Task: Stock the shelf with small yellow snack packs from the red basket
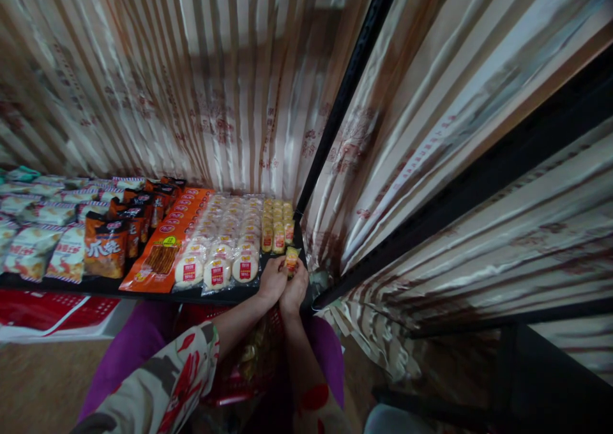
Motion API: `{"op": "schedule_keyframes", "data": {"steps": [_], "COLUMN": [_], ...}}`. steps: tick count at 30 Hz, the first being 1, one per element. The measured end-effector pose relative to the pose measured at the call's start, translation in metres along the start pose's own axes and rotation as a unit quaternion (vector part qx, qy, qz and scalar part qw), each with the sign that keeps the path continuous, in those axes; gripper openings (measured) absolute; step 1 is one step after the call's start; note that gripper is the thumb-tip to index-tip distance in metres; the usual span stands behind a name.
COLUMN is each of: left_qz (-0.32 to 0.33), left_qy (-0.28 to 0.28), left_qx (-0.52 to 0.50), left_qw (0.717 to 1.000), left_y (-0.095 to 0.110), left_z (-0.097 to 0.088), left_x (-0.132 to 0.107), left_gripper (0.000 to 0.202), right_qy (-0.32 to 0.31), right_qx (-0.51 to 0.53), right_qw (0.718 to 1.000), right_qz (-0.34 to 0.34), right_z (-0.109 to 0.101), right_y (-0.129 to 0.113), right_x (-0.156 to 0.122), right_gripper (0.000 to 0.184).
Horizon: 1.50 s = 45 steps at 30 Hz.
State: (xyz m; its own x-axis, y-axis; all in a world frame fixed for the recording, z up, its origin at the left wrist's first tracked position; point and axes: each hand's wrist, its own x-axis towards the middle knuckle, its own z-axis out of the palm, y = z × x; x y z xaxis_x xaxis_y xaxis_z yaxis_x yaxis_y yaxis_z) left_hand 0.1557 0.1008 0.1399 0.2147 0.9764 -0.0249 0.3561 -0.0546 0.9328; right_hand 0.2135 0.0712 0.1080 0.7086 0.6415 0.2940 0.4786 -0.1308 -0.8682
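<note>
Small yellow-and-red plastic snack packet [292, 257]: pinched from below by left hand [272, 281] and right hand [294, 288], both grips closed on it. At front right corner of black shelf [96, 288]. Long axis upright, just in front of row of matching yellow packets [276, 226]. Right hand nearer.

The scene is lit softly and rather dimly, and no hard shadows are thrown. The striped wall covering [201, 89] is smeared by motion blur, most strongly towards the right edge, where lines are bent and stretched by wide-angle distortion. Pale glare is seen on the wrappers of the round cakes [218, 255] on the shelf [71, 285]. The left hand [272, 281], the right hand [295, 290] and the small yellow packet [292, 257] pinched between them are rendered fairly sharp. The floor [38, 383] below is left in shade.
</note>
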Motion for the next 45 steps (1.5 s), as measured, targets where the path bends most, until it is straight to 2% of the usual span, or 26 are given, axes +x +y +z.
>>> {"op": "schedule_keyframes", "data": {"steps": [7, 14, 20, 29, 37, 45], "left_qz": [0.005, -0.017, -0.049, -0.047, -0.037, -0.023], "left_qy": [-0.020, -0.019, 0.001, 0.004, -0.009, -0.019], "left_qx": [-0.010, -0.039, -0.039, -0.035, -0.017, -0.007], "left_qw": [1.000, 0.999, 0.998, 0.998, 0.999, 1.000], "left_y": [-0.006, -0.008, -0.003, -0.004, 0.001, -0.001], "left_z": [0.008, 0.013, 0.007, 0.004, 0.001, 0.001], "left_x": [0.017, 0.027, 0.027, 0.024, 0.024, 0.025], "left_gripper": [0.032, 0.029, 0.034, 0.036, 0.034, 0.036], "right_qy": [-0.001, 0.020, 0.016, 0.001, -0.024, -0.019], "right_qx": [-0.028, -0.033, -0.038, -0.013, 0.030, -0.043], "right_qw": [1.000, 0.999, 0.999, 0.999, 0.999, 0.998], "right_qz": [-0.002, -0.015, -0.031, -0.032, -0.011, -0.044], "right_z": [0.008, 0.017, 0.024, 0.032, 0.037, 0.036], "right_y": [0.006, 0.010, 0.012, 0.014, 0.015, 0.014], "right_x": [0.019, 0.032, 0.043, 0.059, 0.062, 0.061], "right_gripper": [0.043, 0.040, 0.042, 0.048, 0.039, 0.034]}}
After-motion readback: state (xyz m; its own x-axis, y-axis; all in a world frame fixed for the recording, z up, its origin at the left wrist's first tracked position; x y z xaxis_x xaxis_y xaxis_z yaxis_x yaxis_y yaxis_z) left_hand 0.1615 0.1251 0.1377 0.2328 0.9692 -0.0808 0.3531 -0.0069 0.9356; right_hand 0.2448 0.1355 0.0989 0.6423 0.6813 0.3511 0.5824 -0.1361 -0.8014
